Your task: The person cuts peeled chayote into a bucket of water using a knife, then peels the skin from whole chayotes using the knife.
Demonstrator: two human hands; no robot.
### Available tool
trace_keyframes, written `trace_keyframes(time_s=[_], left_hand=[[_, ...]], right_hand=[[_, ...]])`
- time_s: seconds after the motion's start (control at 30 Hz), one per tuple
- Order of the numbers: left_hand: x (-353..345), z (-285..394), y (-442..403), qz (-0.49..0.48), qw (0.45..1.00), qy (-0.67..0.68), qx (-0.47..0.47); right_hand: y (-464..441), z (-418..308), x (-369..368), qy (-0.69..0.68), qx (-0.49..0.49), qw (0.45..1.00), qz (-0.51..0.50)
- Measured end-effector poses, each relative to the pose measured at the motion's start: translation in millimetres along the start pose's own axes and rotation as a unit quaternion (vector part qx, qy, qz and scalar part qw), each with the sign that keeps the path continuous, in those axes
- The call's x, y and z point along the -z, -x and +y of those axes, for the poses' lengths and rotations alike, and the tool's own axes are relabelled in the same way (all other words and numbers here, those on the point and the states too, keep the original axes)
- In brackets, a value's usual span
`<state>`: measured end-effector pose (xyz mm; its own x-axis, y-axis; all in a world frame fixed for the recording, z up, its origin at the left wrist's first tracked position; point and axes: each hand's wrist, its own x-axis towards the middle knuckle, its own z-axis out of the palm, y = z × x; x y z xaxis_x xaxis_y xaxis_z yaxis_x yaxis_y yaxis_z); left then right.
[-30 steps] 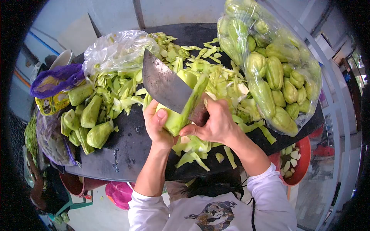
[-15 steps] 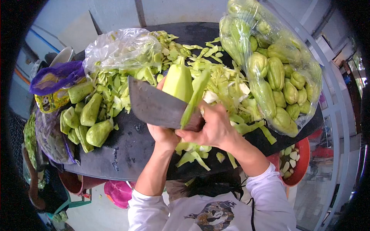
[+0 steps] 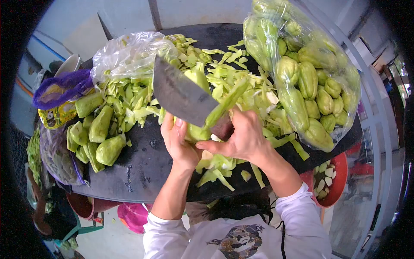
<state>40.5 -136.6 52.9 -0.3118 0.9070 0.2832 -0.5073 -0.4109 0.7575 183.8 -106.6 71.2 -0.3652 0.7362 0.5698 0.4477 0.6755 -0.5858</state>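
My left hand [image 3: 179, 142] is closed around a pale, partly peeled chayote [image 3: 198, 133]. A wide-bladed cleaver [image 3: 183, 93] lies across the chayote and hides its middle. My right hand [image 3: 243, 134] grips the cleaver at its near end, with the thumb stretched toward the chayote's lower end. Along the blade's right side stands a long green strip of peel [image 3: 230, 101]. Beyond the hands, a heap of peelings [image 3: 220, 77] spreads over the dark table [image 3: 142, 181].
A clear plastic bag of whole chayotes [image 3: 308, 82] fills the right side. Several chayotes [image 3: 101, 125] lie at left beside a purple mesh bag [image 3: 64, 88]. Another plastic bag [image 3: 133, 56] rests on peelings at the back. A red bucket [image 3: 336, 181] with pale pieces stands below right.
The cleaver blade has swung upward and now covers more of the chayote. The peel strip has shifted right and tilts more. My left fingers have come into view beside the blade.
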Motion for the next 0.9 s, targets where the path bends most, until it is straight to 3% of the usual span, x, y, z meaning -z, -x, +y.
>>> trace_keyframes(time_s=[0.3, 0.37, 0.43, 0.5, 0.63, 0.77, 0.9], left_hand=[[-4.7, -2.7, -3.0, 0.018, 0.997, 0.054, 0.046], [-5.4, -1.1, -4.5, 0.04, 0.996, 0.041, 0.064], [2.8, -1.0, -10.5, 0.013, 0.965, 0.187, 0.184], [1.9, -2.3, -15.6, 0.049, 0.95, 0.224, 0.211], [6.2, -4.0, -20.1, 0.033, 0.952, 0.192, 0.236], [12.4, -6.7, -23.0, -0.006, 0.962, 0.133, 0.237], [7.7, 0.9, -23.0, 0.001, 0.967, 0.099, 0.236]], right_hand=[[4.6, 0.3, -6.1, 0.086, 0.055, 0.995, -0.003], [4.8, -2.2, -11.0, 0.049, 0.018, 0.999, -0.006], [-0.4, 4.7, -5.6, 0.025, 0.01, 1.0, 0.007], [-5.1, 13.6, 0.7, -0.15, -0.07, 0.986, -0.002], [-8.3, 24.5, 6.9, -0.271, -0.163, 0.949, -0.004], [-7.1, 30.6, 13.5, -0.274, -0.246, 0.93, -0.011], [-8.6, 36.7, 16.2, -0.297, -0.269, 0.916, 0.004]])
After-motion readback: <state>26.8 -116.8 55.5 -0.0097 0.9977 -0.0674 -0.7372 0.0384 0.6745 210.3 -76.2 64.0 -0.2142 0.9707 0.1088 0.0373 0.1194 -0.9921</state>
